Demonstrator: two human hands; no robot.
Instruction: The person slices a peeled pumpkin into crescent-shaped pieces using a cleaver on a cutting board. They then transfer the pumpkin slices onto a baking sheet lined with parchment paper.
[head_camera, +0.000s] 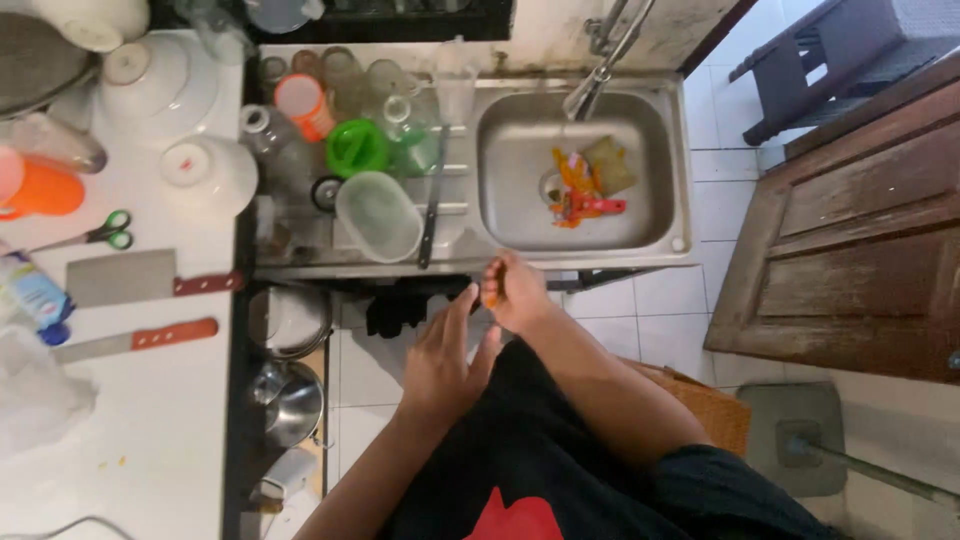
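Left hand (445, 360) open, fingers spread; right hand (515, 290) pinched shut.

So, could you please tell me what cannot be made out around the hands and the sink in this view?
- Head view: small orange piece in the right hand; fingers hide most of it.
- Left hand: palm faces away, so contents unknown.
- Scraps in the sink: too small to identify.
- Tap: its top is cut off by the frame edge.

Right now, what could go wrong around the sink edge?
1. The right hand pinches a small orange piece just short of the sink rim; it could drop onto the floor tiles.
2. The cleaver and knife lie bare on the counter by the left hand; a careless reach may cut.
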